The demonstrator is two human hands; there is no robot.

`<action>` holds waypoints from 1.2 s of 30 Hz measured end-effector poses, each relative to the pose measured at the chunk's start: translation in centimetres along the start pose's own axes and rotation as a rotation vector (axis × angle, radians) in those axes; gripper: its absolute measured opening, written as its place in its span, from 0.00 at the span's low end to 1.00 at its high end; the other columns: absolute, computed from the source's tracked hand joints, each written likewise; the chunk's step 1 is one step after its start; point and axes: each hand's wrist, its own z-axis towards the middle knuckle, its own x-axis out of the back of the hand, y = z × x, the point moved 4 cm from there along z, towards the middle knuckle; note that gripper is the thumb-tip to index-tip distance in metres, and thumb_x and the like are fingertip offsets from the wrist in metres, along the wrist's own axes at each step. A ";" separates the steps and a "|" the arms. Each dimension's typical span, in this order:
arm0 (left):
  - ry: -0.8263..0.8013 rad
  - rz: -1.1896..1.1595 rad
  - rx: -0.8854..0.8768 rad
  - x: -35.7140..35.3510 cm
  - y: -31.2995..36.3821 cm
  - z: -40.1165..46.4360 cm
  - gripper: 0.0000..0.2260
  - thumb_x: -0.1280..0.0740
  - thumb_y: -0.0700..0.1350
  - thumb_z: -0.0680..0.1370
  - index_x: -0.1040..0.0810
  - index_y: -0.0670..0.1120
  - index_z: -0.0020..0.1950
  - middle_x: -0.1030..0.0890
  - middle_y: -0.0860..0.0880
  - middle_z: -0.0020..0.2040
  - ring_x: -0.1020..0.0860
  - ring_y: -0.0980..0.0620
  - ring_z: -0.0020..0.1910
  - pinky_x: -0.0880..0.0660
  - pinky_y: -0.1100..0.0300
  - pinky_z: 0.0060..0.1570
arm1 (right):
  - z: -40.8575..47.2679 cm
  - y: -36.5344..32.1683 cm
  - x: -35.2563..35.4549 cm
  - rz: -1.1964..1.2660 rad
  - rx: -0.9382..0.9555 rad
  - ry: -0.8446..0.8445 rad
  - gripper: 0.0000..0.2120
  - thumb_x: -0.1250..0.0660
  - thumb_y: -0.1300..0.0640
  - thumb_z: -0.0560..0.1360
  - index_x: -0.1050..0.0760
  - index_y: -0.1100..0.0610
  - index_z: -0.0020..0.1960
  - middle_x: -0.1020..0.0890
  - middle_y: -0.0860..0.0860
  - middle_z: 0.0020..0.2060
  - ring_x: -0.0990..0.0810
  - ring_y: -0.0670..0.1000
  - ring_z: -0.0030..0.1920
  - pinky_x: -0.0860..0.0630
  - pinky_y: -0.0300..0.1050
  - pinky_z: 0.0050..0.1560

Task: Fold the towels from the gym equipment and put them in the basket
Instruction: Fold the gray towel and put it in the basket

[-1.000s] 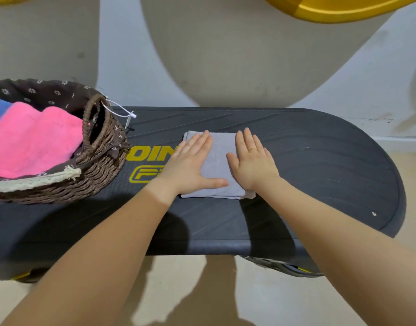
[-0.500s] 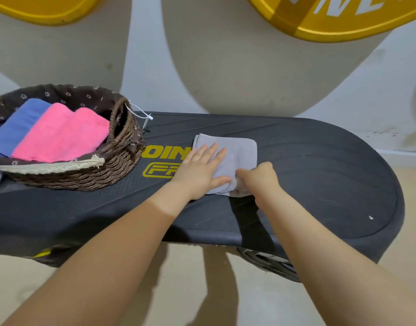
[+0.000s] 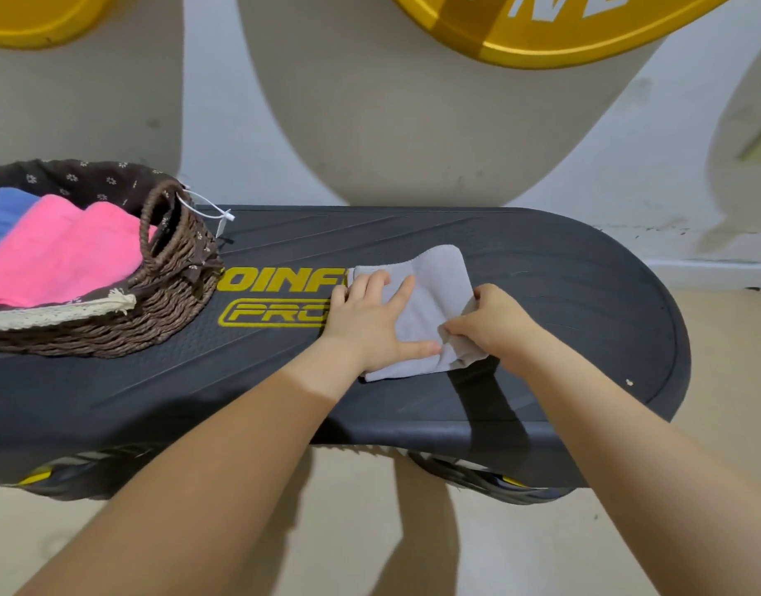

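Observation:
A small folded grey towel (image 3: 434,303) lies on the black gym step board (image 3: 563,294), over the yellow lettering. My left hand (image 3: 370,320) rests flat on the towel's left half with fingers spread. My right hand (image 3: 494,324) pinches the towel's near right corner and lifts it a little off the board. At the left end of the board stands a brown wicker basket (image 3: 168,311) with a dark flowered lining. It holds a folded pink towel (image 3: 64,251) and a folded blue towel (image 3: 4,212).
Two yellow weight plates (image 3: 542,32) hang against the white wall behind the board. A white tag string (image 3: 206,212) sticks out from the basket handle. Beige floor lies below the board's near edge.
My right hand went from lying flat on the grey towel to gripping its near right corner and raising it. The view shifted, so the basket and wall plates show more.

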 end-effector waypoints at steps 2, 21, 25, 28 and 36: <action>-0.021 0.045 -0.021 0.3 -0.2 0.2 0.44 0.46 0.74 0.68 0.58 0.54 0.76 0.49 0.48 0.75 0.50 0.46 0.74 0.47 0.47 0.69 | -0.1 -0.6 -0.2 -0.001 0.085 0.018 0.24 0.30 0.59 0.70 0.35 0.62 0.62 0.27 0.52 0.46 0.28 0.52 0.44 0.30 0.44 0.39; 0.121 -0.530 -0.018 -0.4 -4.0 -1.8 0.16 0.29 0.47 0.71 0.26 0.40 0.53 0.36 0.47 0.60 0.34 0.44 0.62 0.34 0.58 0.60 | -2.7 -6.1 -5.3 -0.313 0.343 0.139 0.24 0.34 0.54 0.72 0.36 0.61 0.64 0.27 0.58 0.58 0.25 0.60 0.56 0.33 0.46 0.44; 0.033 -0.880 0.076 -0.8 -4.9 -2.5 0.22 0.35 0.38 0.77 0.34 0.42 0.71 0.36 0.48 0.70 0.33 0.51 0.67 0.36 0.63 0.66 | -2.5 -6.4 -6.4 -0.295 0.302 0.091 0.18 0.34 0.52 0.72 0.35 0.60 0.56 0.27 0.57 0.50 0.26 0.57 0.50 0.34 0.46 0.43; 0.032 -1.292 0.165 -0.3 -5.4 -3.1 0.25 0.46 0.37 0.80 0.47 0.47 0.76 0.32 0.48 0.70 0.31 0.50 0.68 0.35 0.53 0.69 | -2.4 -6.9 -7.0 -0.295 0.283 0.025 0.10 0.39 0.54 0.75 0.36 0.59 0.49 0.25 0.59 0.52 0.28 0.57 0.47 0.37 0.44 0.39; 0.001 -0.798 0.025 0.4 -4.9 -2.5 0.27 0.41 0.50 0.80 0.49 0.54 0.76 0.40 0.47 0.71 0.35 0.51 0.67 0.41 0.69 0.58 | -2.2 -6.0 -5.6 0.084 0.290 -0.155 0.10 0.44 0.69 0.74 0.26 0.67 0.51 0.21 0.66 0.44 0.25 0.55 0.42 0.24 0.49 0.48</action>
